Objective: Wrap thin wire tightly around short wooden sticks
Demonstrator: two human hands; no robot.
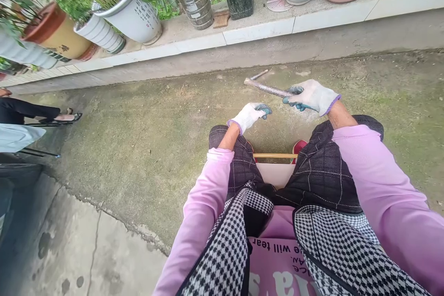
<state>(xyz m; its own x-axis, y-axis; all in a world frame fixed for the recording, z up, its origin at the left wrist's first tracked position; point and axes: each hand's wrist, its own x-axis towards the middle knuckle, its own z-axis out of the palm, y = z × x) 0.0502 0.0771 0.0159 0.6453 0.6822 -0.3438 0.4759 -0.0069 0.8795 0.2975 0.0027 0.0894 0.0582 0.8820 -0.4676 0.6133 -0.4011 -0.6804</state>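
In the head view my right hand (308,97), in a white work glove with blue-green coated fingers, is closed round a slim brown stick wrapped in silvery wire (270,89). The stick points to the left, and its bare end looks light brown. Just behind that end shows another short greyish piece (259,74); I cannot tell whether it is joined to the stick. My left hand (250,116), gloved the same way, hovers above the ground in front of my left knee, apart from the stick. Its fingers are curled in, and whatever may be inside them is hidden.
Along the far side runs a low tiled ledge (260,32) with several potted plants, among them a white pot (133,14). A yellowish rod (274,155) crosses between my knees. Another person's shoe (71,117) is at the left. Mossy concrete (138,148) lies below.
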